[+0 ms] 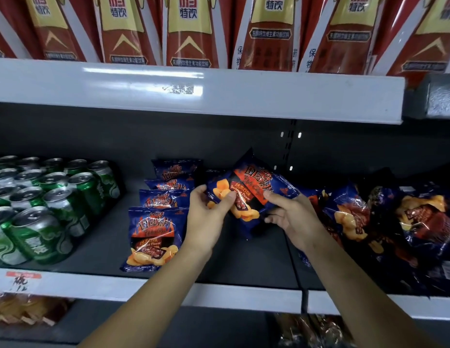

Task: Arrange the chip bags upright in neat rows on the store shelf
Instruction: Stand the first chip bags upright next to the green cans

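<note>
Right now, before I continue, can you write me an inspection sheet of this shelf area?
Surface: grey metal store shelf, bare patch below the hands.
Job's things: one dark blue foil chip bag held tilted above the shelf; a row of four same bags standing upright at left; a loose pile of chip bags lying untidy at right.
Clutter: nothing seen.
Grippers: left hand and right hand both grip the held bag.
Cables: nothing seen.
Surroundings: green drink cans at far left; red cartons on the shelf above.

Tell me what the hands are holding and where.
One tilted blue chip bag, held by both: the left hand pinches its left end, the right hand its right side, thumbs on the front.
</note>
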The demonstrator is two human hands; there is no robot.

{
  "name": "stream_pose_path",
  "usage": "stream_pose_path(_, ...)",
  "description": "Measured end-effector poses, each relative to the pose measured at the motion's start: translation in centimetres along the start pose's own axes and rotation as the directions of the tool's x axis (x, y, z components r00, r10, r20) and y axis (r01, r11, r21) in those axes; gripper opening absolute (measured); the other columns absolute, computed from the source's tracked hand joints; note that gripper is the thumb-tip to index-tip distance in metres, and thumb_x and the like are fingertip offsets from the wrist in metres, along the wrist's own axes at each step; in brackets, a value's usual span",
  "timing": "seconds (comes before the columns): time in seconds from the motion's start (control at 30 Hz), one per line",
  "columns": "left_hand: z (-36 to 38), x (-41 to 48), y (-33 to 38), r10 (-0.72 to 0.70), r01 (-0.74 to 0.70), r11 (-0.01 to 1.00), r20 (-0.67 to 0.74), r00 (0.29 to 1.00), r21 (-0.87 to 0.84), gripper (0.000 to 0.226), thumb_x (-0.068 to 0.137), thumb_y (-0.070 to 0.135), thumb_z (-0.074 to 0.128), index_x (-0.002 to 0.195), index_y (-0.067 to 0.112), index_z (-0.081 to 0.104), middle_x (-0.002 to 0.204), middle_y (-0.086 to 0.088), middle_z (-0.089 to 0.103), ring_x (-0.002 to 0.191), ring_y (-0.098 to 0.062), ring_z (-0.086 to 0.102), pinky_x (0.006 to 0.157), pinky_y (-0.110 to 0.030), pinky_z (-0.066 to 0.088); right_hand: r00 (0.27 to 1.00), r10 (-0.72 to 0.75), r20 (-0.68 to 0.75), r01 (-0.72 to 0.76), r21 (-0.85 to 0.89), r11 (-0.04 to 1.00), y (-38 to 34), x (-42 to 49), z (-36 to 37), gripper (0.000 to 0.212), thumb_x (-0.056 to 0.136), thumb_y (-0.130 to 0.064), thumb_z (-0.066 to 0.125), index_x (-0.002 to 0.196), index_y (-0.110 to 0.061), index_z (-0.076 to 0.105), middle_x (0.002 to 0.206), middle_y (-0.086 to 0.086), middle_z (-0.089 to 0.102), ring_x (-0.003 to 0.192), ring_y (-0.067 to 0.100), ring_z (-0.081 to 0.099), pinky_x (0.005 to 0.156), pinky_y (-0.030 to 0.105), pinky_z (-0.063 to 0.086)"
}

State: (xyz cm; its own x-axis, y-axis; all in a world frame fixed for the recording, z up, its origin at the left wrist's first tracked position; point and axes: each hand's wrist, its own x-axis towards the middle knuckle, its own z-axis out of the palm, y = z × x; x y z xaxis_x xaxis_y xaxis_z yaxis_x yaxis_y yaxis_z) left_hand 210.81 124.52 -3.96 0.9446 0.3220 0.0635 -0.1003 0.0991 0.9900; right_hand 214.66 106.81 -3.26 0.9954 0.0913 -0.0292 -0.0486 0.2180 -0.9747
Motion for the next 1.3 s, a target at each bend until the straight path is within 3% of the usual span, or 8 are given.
stream_pose_path(0.2,-0.5,1.4,0.2,0.113,-0.132,0.920,0.073,0.991,0.369,0.066,0.082,0.042,0.075,0.139,0.020,0.048,0.135,0.008,0.051,0.124,-0.009,0.049,0.107,-0.025,0.035,0.998,-0.042,0.039,0.044,-0.069,0.997,-0.7,0.0,0.3,0.010,0.088,-0.009,0.073,0.093,-0.010,0.065,0.089,0.012,0.074,0.072,0.027,0.067,0.055,0.033,0.044)
stream_pose_path(0.3,-0.8,1.6,0.5,-0.009,-0.051,0.950,0.191,0.982,0.308,0.048,0.075,0.043,0.074,0.118,0.025,0.064,0.108,0.007,0.073,0.100,-0.013,0.069,0.099,-0.039,0.052,0.996,-0.050,0.077,0.057,-0.087,0.995,-1.0,-0.1,0.1,0.015,0.089,-0.013,0.073,0.103,-0.013,0.067,0.102,0.016,0.076,0.085,0.034,0.072,0.066,0.040,0.052)
stream_pose_path(0.43,-0.8,1.5,0.3,-0.048,0.007,0.978,0.190,0.981,0.210,0.017,0.084,0.017,0.068,0.101,0.019,0.066,0.094,0.000,0.073,0.086,-0.016,0.070,0.074,-0.027,0.053,0.993,-0.053,0.110,0.062,-0.080,0.995,-0.9,-0.2,-0.1,0.023,0.095,-0.021,0.067,0.117,-0.016,0.070,0.112,0.008,0.077,0.104,0.029,0.074,0.090,0.047,0.056)
stream_pose_path(0.67,-0.9,0.9,-0.4,-0.004,-0.005,0.996,0.101,0.995,0.087,0.024,0.089,0.003,0.063,0.112,0.011,0.061,0.101,-0.007,0.071,0.089,-0.022,0.071,0.071,-0.026,0.055,0.991,-0.021,0.129,0.047,-0.203,0.978,0.6,-0.5,-0.2,0.030,0.093,-0.015,0.069,0.123,-0.017,0.066,0.114,0.001,0.077,0.107,0.020,0.073,0.094,0.043,0.056)
stream_pose_path(0.8,-0.5,0.5,-0.8,-0.001,-0.002,0.999,0.087,0.996,0.034,0.023,0.090,0.002,0.060,0.112,0.010,0.060,0.101,-0.008,0.070,0.087,-0.020,0.069,0.069,-0.024,0.055,0.996,-0.084,0.031,0.088,-0.195,0.977,1.1,-0.4,0.1,0.029,0.092,-0.009,0.070,0.121,-0.012,0.068,0.112,0.002,0.078,0.104,0.016,0.073,0.074,0.017,0.055)
stream_pose_path(0.97,-0.2,0.6,-1.1,-0.012,0.011,1.000,0.053,0.999,0.008,0.024,0.092,0.004,0.056,0.115,0.010,0.058,0.101,-0.008,0.070,0.084,-0.017,0.068,0.065,-0.021,0.051,0.995,-0.098,-0.026,0.090,-0.219,0.972,1.6,0.3,0.6,0.036,0.090,-0.015,0.073,0.124,-0.011,0.065,0.114,0.001,0.076,0.104,0.014,0.073,0.076,0.020,0.052)
stream_pose_path(1.2,-0.3,1.8,-3.1,0.051,-0.046,0.974,-0.017,0.999,0.222,0.028,0.094,0.007,0.057,0.118,0.016,0.047,0.108,-0.002,0.063,0.107,-0.022,0.062,0.097,-0.040,0.050,0.998,-0.001,-0.064,-0.013,-0.215,0.977,3.8,1.9,1.2,0.025,0.091,-0.002,0.067,0.113,-0.013,0.069,0.107,0.005,0.077,0.102,0.021,0.072,0.087,0.033,0.055)
stream_pose_path(1.3,0.4,2.0,-4.4,0.089,-0.070,0.912,-0.030,0.996,0.403,0.053,0.090,0.021,0.061,0.138,0.010,0.041,0.141,-0.012,0.049,0.135,-0.029,0.044,0.115,-0.042,0.034,0.985,-0.010,-0.171,-0.030,-0.230,0.973,5.5,3.5,2.2,0.032,0.089,0.002,0.067,0.120,-0.007,0.068,0.106,0.007,0.076,0.102,0.022,0.072,0.092,0.035,0.056)
